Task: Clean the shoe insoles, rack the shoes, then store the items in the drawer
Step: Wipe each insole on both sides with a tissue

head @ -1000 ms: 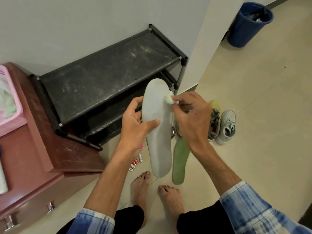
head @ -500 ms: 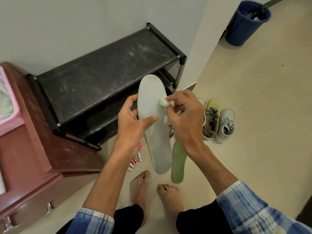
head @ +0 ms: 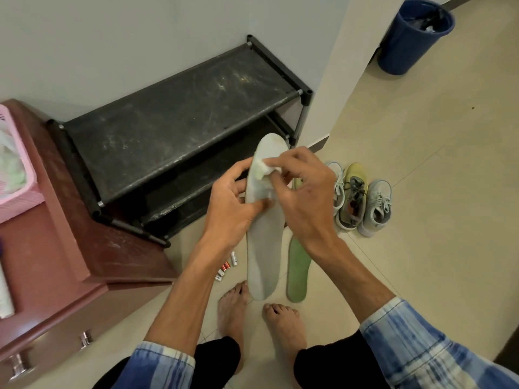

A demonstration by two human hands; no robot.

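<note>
Soft, even indoor light, brightest on the pale floor (head: 435, 192) at right. Shadows are faint, deepest under the shoe rack (head: 179, 130) shelves. The wide lens bows straight lines near the edges. The fingers (head: 290, 161) look slightly blurred.

Rack (head: 179, 127) sits against the wall, cabinet (head: 70, 248) on its left with basket (head: 16, 175) on top. Insole (head: 264, 248) is held in front of the rack: left hand (head: 233, 209) on its left edge, right hand (head: 303, 192) pinching wad (head: 264, 171) near its top. On the floor: second insole (head: 297, 273) just right, shoes (head: 362, 200) further right, batteries (head: 226, 266) left. Bin (head: 412, 37) far back right.
</note>
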